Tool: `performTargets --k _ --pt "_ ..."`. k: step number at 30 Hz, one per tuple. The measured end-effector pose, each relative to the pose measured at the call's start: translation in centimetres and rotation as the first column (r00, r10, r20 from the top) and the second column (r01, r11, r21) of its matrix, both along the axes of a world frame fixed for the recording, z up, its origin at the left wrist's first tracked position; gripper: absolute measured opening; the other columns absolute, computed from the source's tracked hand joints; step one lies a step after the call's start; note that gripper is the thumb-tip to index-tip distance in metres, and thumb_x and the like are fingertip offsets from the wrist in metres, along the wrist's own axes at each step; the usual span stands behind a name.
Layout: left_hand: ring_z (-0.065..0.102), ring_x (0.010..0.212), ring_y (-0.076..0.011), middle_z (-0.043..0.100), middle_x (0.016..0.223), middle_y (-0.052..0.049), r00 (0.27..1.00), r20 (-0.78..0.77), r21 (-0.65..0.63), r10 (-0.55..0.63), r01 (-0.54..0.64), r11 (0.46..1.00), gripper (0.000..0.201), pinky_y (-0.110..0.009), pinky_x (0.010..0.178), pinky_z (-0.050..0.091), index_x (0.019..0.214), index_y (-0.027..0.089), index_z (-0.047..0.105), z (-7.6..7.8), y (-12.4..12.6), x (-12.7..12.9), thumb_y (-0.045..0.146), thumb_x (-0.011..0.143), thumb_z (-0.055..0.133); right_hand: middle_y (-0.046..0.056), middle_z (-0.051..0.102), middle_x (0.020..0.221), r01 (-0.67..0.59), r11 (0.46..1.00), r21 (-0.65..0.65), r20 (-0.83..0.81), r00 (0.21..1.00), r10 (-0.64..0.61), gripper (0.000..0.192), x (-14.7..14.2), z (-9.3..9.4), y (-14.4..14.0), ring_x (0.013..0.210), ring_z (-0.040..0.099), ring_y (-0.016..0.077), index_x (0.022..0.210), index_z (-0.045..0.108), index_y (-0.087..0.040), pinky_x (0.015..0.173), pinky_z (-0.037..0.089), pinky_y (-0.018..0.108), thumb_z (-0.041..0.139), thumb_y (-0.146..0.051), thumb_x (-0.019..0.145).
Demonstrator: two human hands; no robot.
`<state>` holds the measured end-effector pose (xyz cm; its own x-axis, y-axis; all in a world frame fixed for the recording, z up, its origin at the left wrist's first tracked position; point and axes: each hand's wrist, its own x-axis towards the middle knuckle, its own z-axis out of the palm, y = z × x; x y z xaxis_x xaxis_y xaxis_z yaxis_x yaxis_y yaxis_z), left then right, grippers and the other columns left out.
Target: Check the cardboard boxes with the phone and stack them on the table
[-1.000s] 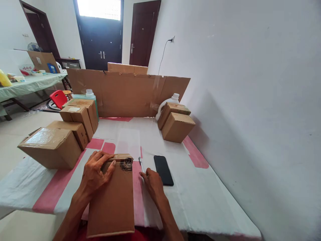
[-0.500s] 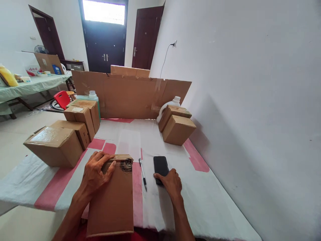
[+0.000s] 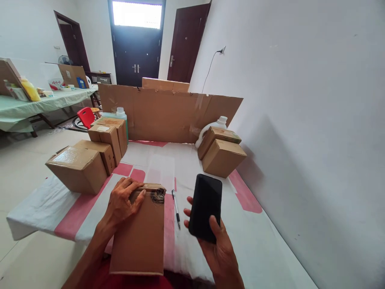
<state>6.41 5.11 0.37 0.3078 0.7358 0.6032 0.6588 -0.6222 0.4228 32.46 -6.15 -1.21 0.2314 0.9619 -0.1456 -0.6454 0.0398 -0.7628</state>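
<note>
My left hand (image 3: 124, 200) grips the far upper edge of a brown cardboard box (image 3: 138, 241) at the table's near side, thumb on the face towards me and fingers over the top. Dark scribbled marks (image 3: 158, 195) show at that box's upper right corner. A black smartphone (image 3: 207, 204) is raised off the cloth in my right hand (image 3: 221, 245), its dark screen facing me, thumb on the right side and fingertips showing at the left. Between box and phone lies a pen (image 3: 176, 209) with a black grip.
Cardboard boxes (image 3: 80, 168) line the left side, by a jug of greenish liquid (image 3: 122, 116). Two more boxes (image 3: 224, 157) and a white jug (image 3: 212, 126) stand at right. A cardboard panel (image 3: 165, 114) spans the table's back; the wall (image 3: 300, 120) borders the right.
My right hand has lifted the smartphone off the table and turned palm-up, bringing it nearer. My left hand stays on the box. The view has shifted slightly left.
</note>
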Motion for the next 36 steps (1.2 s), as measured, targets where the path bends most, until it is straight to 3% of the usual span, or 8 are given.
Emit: performTargets --k 3,8,12,16,22,28,32,36 --pt "0.063 0.092 -0.0247 0.071 0.096 -0.006 1.000 -0.001 -0.027 0.019 -0.019 0.999 0.020 -0.040 0.084 0.054 0.105 0.020 0.074 0.3 -0.4 0.1 0.031 0.097 0.060 0.018 0.076 0.122 -0.262 0.964 0.040 -0.261 0.929 0.263 0.068 -3.0 2.2 -1.4 0.094 0.074 0.0298 0.117 0.076 -0.016 0.079 0.060 0.043 0.063 -0.075 0.087" --pt "0.062 0.092 -0.0253 0.070 0.095 -0.007 0.999 0.012 -0.022 0.034 -0.034 0.999 0.019 -0.041 0.085 0.054 0.106 0.021 0.074 0.6 -1.4 0.1 0.029 0.096 0.059 0.016 0.077 0.118 -0.555 0.830 0.060 -0.412 0.743 0.527 0.072 -7.4 2.1 -2.2 0.097 0.074 0.0286 0.116 0.078 -0.012 0.093 0.055 0.046 0.058 -0.076 0.089" --pt "0.062 0.093 -0.0259 0.071 0.095 -0.008 0.999 0.025 -0.055 0.037 -0.036 0.998 0.020 -0.041 0.085 0.054 0.106 0.021 0.074 0.5 -1.5 0.1 0.029 0.097 0.059 0.016 0.076 0.123 -0.672 0.738 0.062 -0.417 0.655 0.631 0.067 -8.5 1.3 -2.4 0.100 0.074 0.0318 0.118 0.077 -0.013 0.092 0.055 0.046 0.065 -0.071 0.086" --pt "0.060 0.093 -0.0259 0.071 0.095 -0.008 0.998 0.031 -0.059 0.046 -0.044 0.997 0.020 -0.041 0.086 0.054 0.106 0.021 0.075 0.4 -1.4 0.1 0.030 0.097 0.059 0.019 0.079 0.109 -0.720 0.689 0.087 -0.411 0.604 0.683 0.070 -8.6 0.9 -2.4 0.089 0.077 0.0334 0.121 0.075 -0.010 0.089 0.055 0.048 0.066 -0.069 0.085" --pt "0.061 0.094 -0.0258 0.071 0.096 -0.008 0.998 0.039 -0.056 0.044 -0.042 0.998 0.020 -0.042 0.087 0.053 0.107 0.020 0.074 0.5 -1.4 0.1 0.029 0.097 0.059 0.016 0.075 0.123 -0.619 0.785 0.009 -0.463 0.694 0.552 0.058 -8.6 0.7 -2.2 0.109 0.071 0.0345 0.118 0.076 -0.015 0.087 0.057 0.049 0.068 -0.064 0.086" --pt "0.062 0.095 -0.0257 0.071 0.097 -0.007 0.998 0.021 -0.059 0.056 -0.055 0.997 0.020 -0.041 0.087 0.054 0.108 0.021 0.074 0.5 -1.3 0.2 0.029 0.096 0.060 0.016 0.080 0.105 -0.633 0.773 0.033 -0.423 0.692 0.585 0.066 -7.7 1.2 -2.0 0.092 0.077 0.0340 0.118 0.077 -0.014 0.088 0.057 0.051 0.062 -0.071 0.088" --pt "0.063 0.094 -0.0253 0.071 0.097 -0.007 0.998 0.011 -0.049 0.059 -0.059 0.997 0.019 -0.041 0.087 0.054 0.107 0.022 0.074 0.2 -1.1 0.1 0.030 0.096 0.060 0.016 0.079 0.109 -0.592 0.805 0.026 -0.409 0.729 0.549 0.062 -7.4 1.6 -2.1 0.095 0.076 0.0321 0.116 0.078 -0.013 0.089 0.057 0.048 0.063 -0.068 0.089" --pt "0.065 0.094 -0.0246 0.072 0.097 -0.006 0.998 0.016 -0.062 0.052 -0.051 0.997 0.019 -0.039 0.086 0.055 0.106 0.022 0.075 0.0 -0.5 -0.1 0.030 0.096 0.060 0.016 0.078 0.118 -0.417 0.908 -0.032 -0.309 0.868 0.388 0.059 -6.1 1.4 -0.9 0.098 0.075 0.0310 0.117 0.077 -0.015 0.090 0.057 0.048 0.067 -0.065 0.088"
